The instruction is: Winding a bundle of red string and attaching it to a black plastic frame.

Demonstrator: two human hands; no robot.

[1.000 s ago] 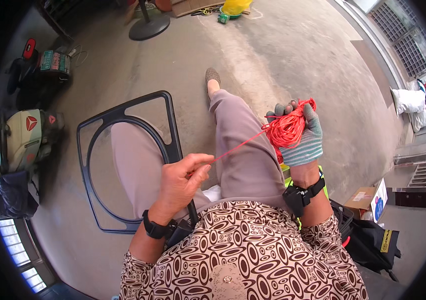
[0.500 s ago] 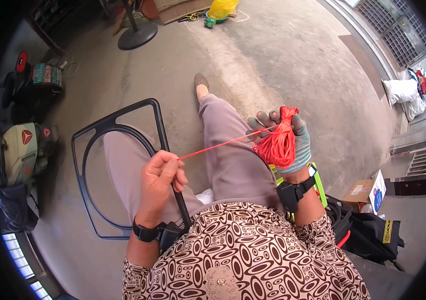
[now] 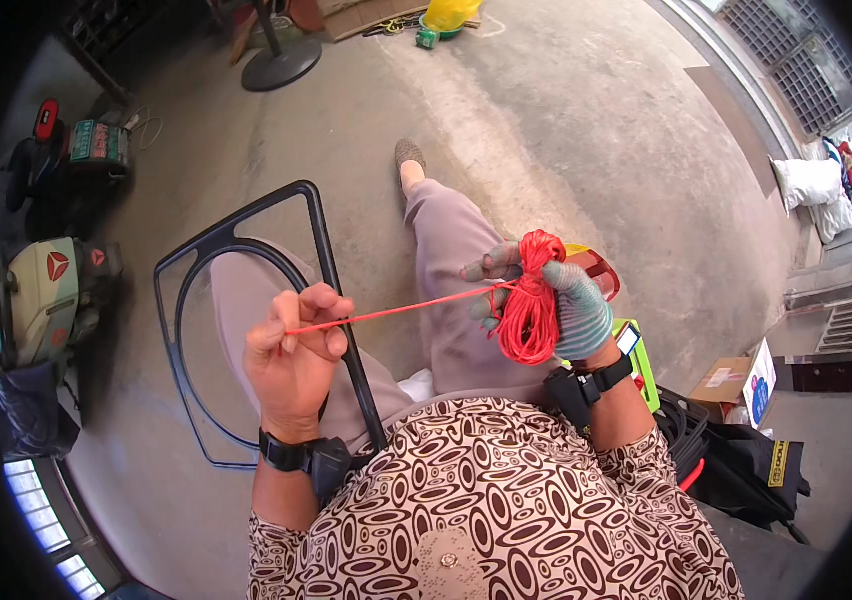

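Observation:
My right hand, in a grey-green striped glove with the fingertips dirty, grips a gathered bundle of red cord. Loops of the cord hang below the thumb. A single strand runs taut from the bundle across to my bare left hand, which pinches it between the fingers, palm turned up. Under the left hand a black frame with a curved inner bar rests over my left thigh. Behind the gloved hand part of a red and yellow object shows; I cannot tell what it is.
A bright green object and a black bag lie at my right, by an open cardboard box. Scooters stand along the left. A round black stand base and a yellow bag are on the floor ahead.
My left hand has shifted left and rolled palm up, keeping the strand. The right hand has moved left and slightly down with the bundle, and the red and yellow object now shows behind it.

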